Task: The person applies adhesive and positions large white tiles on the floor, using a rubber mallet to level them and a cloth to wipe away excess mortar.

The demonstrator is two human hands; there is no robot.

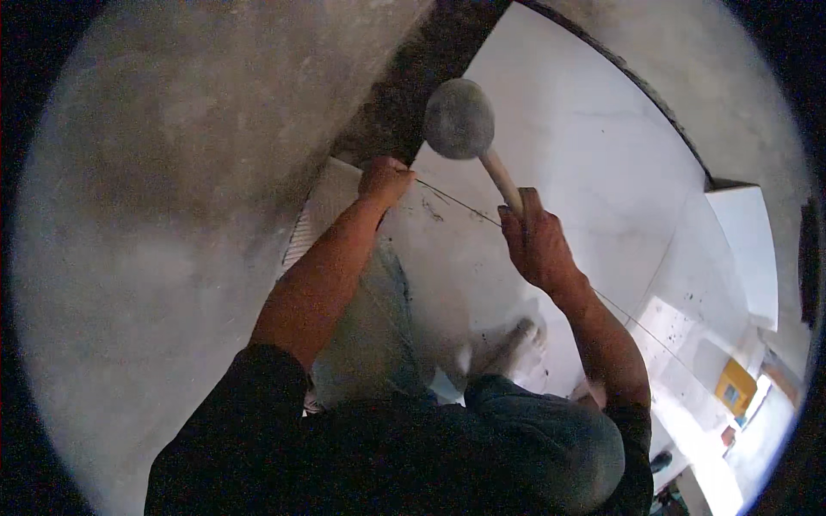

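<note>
Right hand (pixel 538 245) grip clenched on rubber mallet (pixel 460 120) handle; left hand (pixel 385 181) pressing white tile (pixel 465 258), grip unclear.

Left hand (pixel 385 179) stretched forward, fingers curled; right hand (pixel 535 245) raised, fisted

mallet (pixel 459 119): matt rubber head, wood handle | tile (pixel 594 163): glossy white | floor (pixel 163 198): rough cement

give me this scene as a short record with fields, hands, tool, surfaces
right hand: gripping the wooden handle of a rubber mallet, head raised
left hand: resting at the edge of a large white tile
string line: stretched taut across the tile between the hands
gap: dark strip between tile and grey concrete
posture: crouched, a foot on the tile
</note>
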